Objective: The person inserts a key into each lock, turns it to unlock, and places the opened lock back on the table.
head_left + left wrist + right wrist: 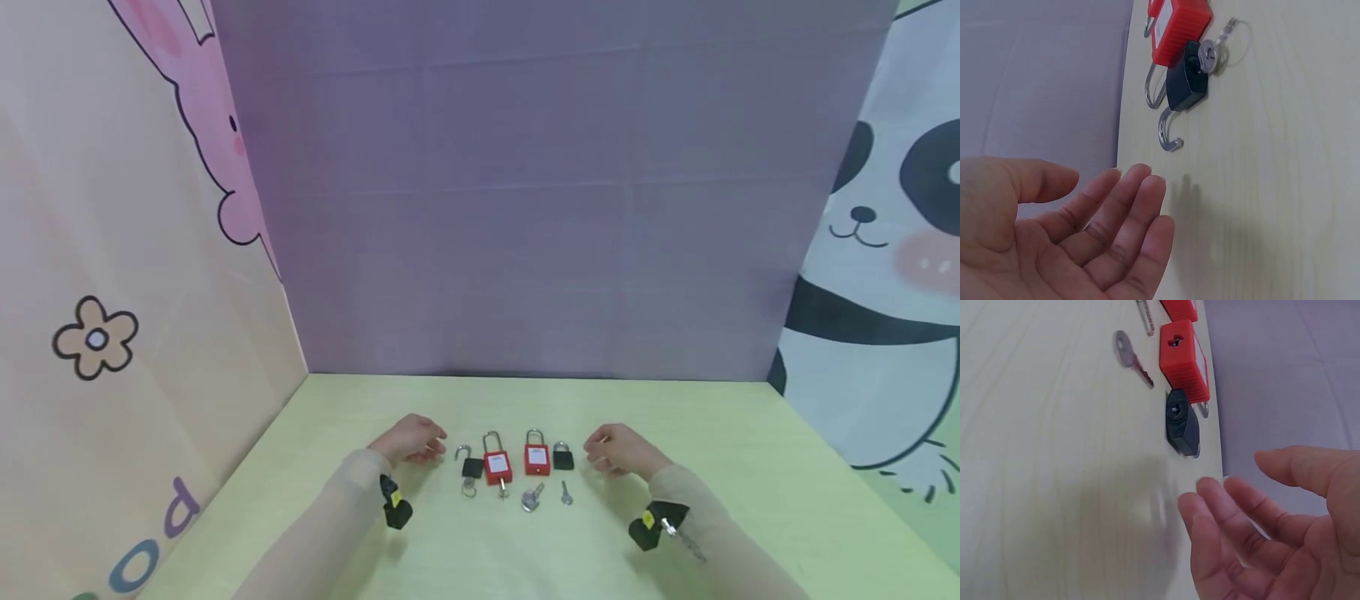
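My left hand, fingers loosely bent and holding nothing, hovers left of a black padlock whose shackle hangs open. A key with a ring sticks out of that padlock. Beside it lies a red padlock with a key at its base. To the right are a second red padlock and a black padlock with a visible keyhole. My right hand, also holding nothing, is just right of this black padlock, apart from it. Its fingers are relaxed.
A loose key lies in front of the right black padlock, and a key with a round silver piece in front of the right red one. A purple-grey backdrop rises behind the pale table. Printed cloths flank both sides.
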The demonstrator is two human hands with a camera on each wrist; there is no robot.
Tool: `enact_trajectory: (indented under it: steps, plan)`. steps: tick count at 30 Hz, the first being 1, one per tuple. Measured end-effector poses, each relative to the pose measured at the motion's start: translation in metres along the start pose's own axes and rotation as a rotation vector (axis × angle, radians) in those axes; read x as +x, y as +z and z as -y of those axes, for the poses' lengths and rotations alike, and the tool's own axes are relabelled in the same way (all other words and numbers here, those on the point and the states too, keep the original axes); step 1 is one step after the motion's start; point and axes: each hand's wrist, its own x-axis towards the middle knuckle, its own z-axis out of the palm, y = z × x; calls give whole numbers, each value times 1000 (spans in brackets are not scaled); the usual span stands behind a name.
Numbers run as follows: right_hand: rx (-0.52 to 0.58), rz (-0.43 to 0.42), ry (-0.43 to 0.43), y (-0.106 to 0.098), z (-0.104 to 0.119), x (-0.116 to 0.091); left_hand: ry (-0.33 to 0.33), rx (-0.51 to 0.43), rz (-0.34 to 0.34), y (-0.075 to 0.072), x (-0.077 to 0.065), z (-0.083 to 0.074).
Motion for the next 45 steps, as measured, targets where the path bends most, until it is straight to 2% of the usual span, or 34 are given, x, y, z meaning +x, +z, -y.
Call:
enact_trajectory:
  steps: [5, 8, 10, 14, 18, 23, 26, 28, 30, 34, 38, 41, 45]
  plan:
    - [17, 7, 30, 1, -1, -3, 65, 7, 10, 8, -3, -14]
    - [14, 7, 33, 1, 0, -3, 146, 35, 22, 22, -10, -30]
    - [10, 10, 37, 2, 0, -2, 208, 94, 28, 35, -17, -44]
    - [10, 18, 47, 3, 3, -2, 323, 356, 9, 70, -31, -67]
    - [10, 23, 29, 3, 4, -2, 394, 671, -31, 108, -39, -78]
    - [24, 21, -6, 4, 5, -1, 402, 965, -89, 142, -36, -72]
    - [40, 16, -9, 6, 5, 0, 393, 1112, -127, 151, -33, -66]
    - [42, 15, -8, 7, 5, 0, 378, 1174, -132, 154, -32, -65]
    - [42, 6, 1, 8, 6, 0, 371, 1194, -125, 155, -32, -64]
    - [30, -3, -8, 7, 9, 0, 383, 1175, -101, 154, -31, -65]
    - [35, 0, -11, 7, 12, 1, 375, 1152, -15, 150, -30, -68]
    - [40, 3, 2, 7, 14, 3, 317, 1094, 62, 147, -29, -71]
    - [41, 0, 14, 7, 16, 4, 261, 968, 118, 145, -29, -71]
